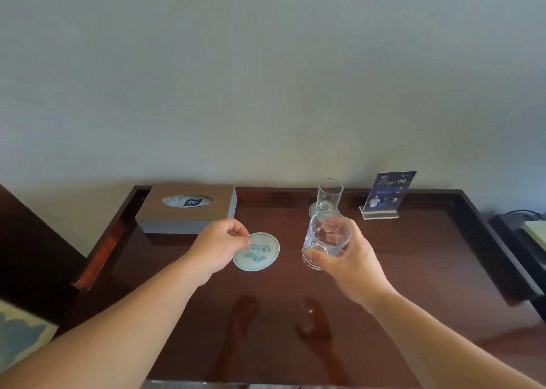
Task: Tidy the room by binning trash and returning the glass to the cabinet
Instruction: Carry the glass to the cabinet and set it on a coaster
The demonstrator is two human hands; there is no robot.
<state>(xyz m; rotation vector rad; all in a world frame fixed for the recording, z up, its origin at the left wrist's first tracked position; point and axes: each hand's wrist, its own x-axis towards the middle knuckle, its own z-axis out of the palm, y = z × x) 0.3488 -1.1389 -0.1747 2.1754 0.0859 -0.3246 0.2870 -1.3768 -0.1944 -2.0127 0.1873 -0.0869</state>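
My right hand (351,264) grips a clear drinking glass (326,239), tilted and lifted above the dark wooden cabinet top (413,270). My left hand (220,248) pinches the edge of a round pale coaster with a teal wave logo (260,252), held just over the wood, left of the glass. A second clear glass (330,193) stands upright on another coaster (313,209) near the back wall, right behind the held glass.
A brown tissue box (189,208) sits at the back left. A blue card in an acrylic stand (387,195) is at the back right. The top has a raised rim (478,211). Dark equipment (520,226) lies beyond the right edge.
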